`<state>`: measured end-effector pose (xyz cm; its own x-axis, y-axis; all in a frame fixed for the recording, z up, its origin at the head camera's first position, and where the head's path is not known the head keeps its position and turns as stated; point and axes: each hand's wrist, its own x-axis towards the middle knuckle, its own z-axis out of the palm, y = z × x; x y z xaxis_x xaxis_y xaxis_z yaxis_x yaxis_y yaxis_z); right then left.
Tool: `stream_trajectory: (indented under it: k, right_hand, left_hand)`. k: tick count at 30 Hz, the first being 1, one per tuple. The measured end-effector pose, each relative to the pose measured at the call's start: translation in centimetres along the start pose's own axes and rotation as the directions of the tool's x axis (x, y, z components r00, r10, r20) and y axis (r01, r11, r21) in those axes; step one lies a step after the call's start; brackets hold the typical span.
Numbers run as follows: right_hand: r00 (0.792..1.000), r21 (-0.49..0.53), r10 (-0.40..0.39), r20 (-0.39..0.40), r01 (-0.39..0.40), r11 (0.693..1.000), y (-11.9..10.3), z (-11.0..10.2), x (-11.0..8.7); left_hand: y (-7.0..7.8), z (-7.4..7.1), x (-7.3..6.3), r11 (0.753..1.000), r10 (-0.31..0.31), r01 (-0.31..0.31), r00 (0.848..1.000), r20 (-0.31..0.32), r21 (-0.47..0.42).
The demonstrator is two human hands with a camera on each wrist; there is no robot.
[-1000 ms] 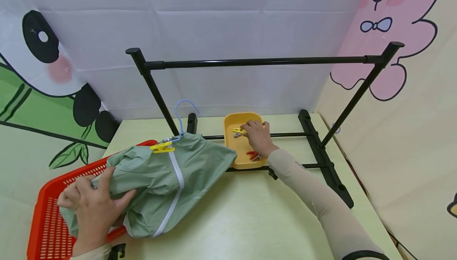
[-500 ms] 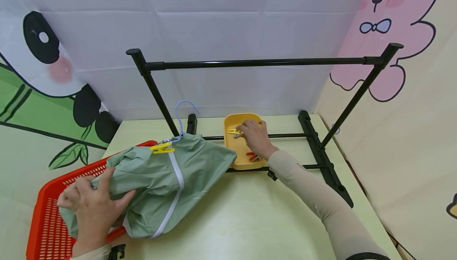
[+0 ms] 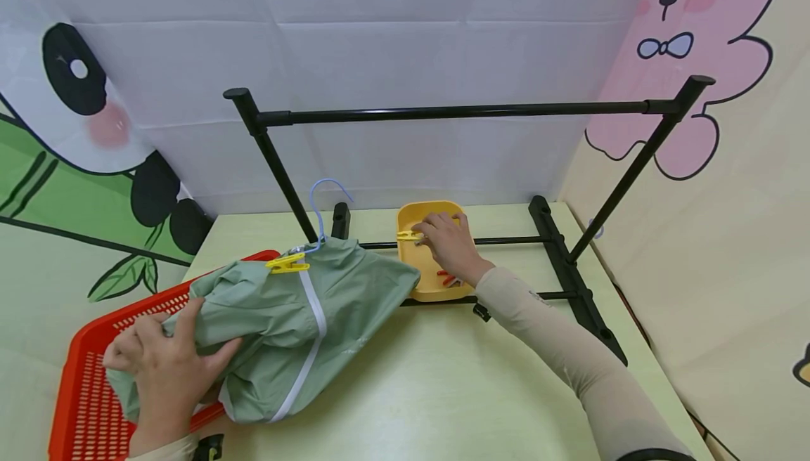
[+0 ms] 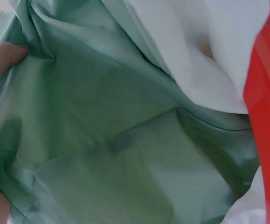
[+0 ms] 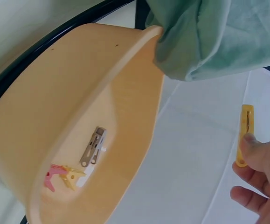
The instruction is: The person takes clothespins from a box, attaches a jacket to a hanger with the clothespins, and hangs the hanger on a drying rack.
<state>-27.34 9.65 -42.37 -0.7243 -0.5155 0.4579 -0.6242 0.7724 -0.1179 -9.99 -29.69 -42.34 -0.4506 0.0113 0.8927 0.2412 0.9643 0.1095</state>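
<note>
My right hand pinches a yellow clothes peg between thumb and fingers, over the yellow plastic tray. A silver metal peg lies inside the tray beside a pink-red one and another yellow piece. My left hand grips a bunched sage-green garment with a white stripe, partly over the red basket. In the left wrist view, a finger presses on its cloth. The garment is on a pale blue hanger, with a yellow peg clipped near its top.
A black rack with a high crossbar stands on the pale table, its low bars running under the tray. The red perforated basket sits at the left, with white cloth in it. Cartoon-printed walls enclose the back and sides.
My right hand has shifted slightly left above the tray, and the yellow peg in its fingers has moved left with it, pointing more level. The left hand and garment stay put.
</note>
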Motion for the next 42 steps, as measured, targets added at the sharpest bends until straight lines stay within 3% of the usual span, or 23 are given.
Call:
stream_trajectory:
  k: [12, 22, 42]
  right_hand:
    - [0.997, 0.042, -0.071, -0.020, 0.072, 0.997, -1.4, -1.1, 0.4]
    - [0.996, 0.079, -0.090, 0.015, 0.088, 0.993, -2.4, -2.1, 0.6]
    - [0.986, 0.024, -0.161, 0.047, 0.160, 0.987, -3.3, -2.4, 0.3]
  left_hand:
    - [-0.2, -0.1, -0.2, 1.000, -0.013, 0.013, 1.000, 0.018, 0.002]
    - [-0.2, -0.1, 0.1, 1.000, -0.003, 0.002, 1.000, 0.023, 0.007]
    - [-0.1, -0.2, -0.1, 1.000, 0.003, -0.003, 0.999, 0.032, 0.012]
